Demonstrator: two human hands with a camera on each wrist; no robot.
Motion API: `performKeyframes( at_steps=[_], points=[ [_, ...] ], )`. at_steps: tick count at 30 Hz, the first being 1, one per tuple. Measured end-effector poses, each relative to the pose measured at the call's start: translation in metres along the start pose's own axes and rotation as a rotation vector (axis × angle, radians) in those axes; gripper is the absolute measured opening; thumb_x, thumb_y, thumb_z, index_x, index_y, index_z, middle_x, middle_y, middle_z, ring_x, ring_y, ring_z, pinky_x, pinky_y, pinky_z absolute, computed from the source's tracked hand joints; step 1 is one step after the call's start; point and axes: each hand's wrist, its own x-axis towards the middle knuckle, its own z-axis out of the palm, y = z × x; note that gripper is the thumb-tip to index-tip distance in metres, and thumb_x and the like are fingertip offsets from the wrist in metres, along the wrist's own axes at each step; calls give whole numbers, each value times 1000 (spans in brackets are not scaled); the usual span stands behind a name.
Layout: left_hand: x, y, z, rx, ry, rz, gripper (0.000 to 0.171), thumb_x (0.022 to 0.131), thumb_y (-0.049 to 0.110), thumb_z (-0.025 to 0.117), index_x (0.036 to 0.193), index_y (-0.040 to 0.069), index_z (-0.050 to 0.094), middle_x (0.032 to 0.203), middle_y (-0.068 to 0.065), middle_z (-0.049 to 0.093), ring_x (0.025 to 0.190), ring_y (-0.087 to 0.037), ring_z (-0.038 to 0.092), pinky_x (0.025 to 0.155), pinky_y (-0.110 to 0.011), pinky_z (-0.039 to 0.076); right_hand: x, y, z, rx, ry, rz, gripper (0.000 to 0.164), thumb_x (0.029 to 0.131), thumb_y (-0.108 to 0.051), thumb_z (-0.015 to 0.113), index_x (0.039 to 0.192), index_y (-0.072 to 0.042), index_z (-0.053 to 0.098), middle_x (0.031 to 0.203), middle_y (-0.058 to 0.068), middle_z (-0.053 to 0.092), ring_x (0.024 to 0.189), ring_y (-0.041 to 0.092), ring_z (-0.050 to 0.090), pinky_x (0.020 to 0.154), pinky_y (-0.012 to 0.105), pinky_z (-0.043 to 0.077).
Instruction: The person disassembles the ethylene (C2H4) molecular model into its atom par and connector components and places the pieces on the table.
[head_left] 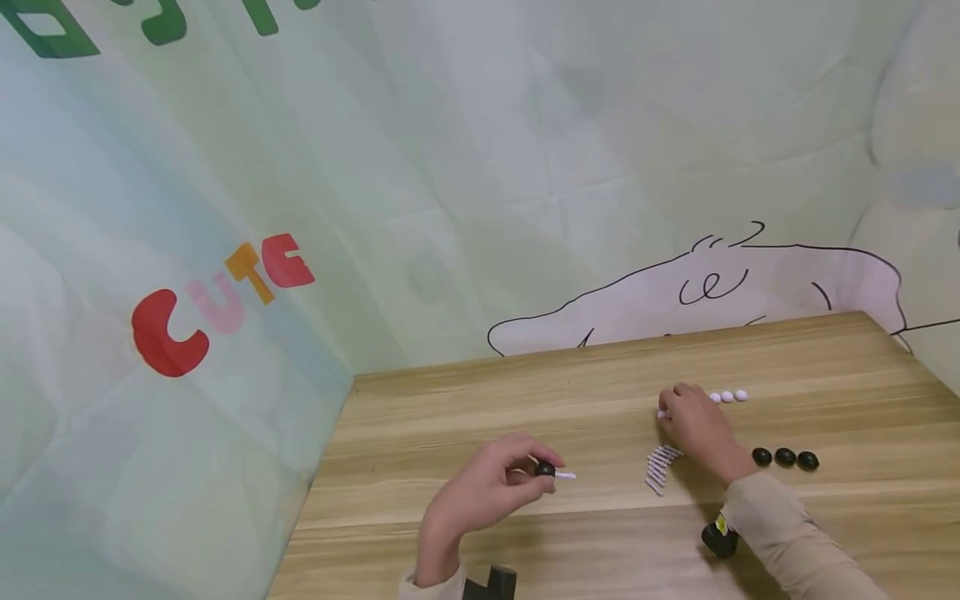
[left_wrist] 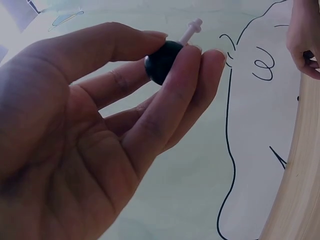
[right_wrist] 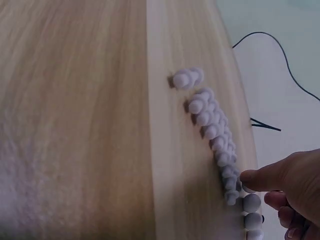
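My left hand (head_left: 491,479) pinches a round black ball (left_wrist: 162,62) between thumb and fingertips, above the table. A thin white peg (left_wrist: 191,31) with a ridged end sticks out of the ball. Farther right and toward the back, my right hand (head_left: 697,425) reaches down to the table, its thumb and curled fingers at a white ball (right_wrist: 247,189). That ball sits at the end of a row of white balls (right_wrist: 252,203), partly covered by the thumb. Beside the right hand, several white pegs (head_left: 660,468) lie side by side in a curved row.
Three black balls (head_left: 784,457) stand in a row to the right of my right wrist. The wooden table (head_left: 450,400) meets a printed cloth backdrop (head_left: 465,167) along its back and left edges. Black wrist devices (head_left: 720,540) show at both cuffs.
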Motion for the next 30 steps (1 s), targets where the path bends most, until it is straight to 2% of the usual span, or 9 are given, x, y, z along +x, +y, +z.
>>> performKeyframes(
  at_steps=[6,19,26,30],
  points=[
    [2,2,2,37,-23,0,18,91,9,64,107,5,67,106,-10,67,85,-4,62,77,-20,54,0,2,4,-26,21,-12,13,78,-6,74,82,-4,63,77,8,54,75,26,51,66,41,44],
    [5,4,6,40,-15,-23,16,92,11,63,108,10,64,106,-11,67,89,-4,63,80,-20,53,0,-3,3,31,-6,7,15,78,-5,73,90,-1,65,85,12,58,82,30,55,71,45,47],
    [9,3,7,7,41,-78,18,92,13,63,109,8,61,104,-8,66,88,-7,62,80,-22,52,-2,-16,-18,183,-16,56,19,84,-9,69,100,0,64,93,15,60,85,30,57,70,45,48],
    [11,3,8,6,59,-70,20,91,11,64,110,5,60,104,-5,65,89,-7,62,82,-22,53,-3,-35,-40,311,-9,75,19,88,-13,66,104,-2,65,94,11,63,82,23,58,67,36,49]
  ],
)
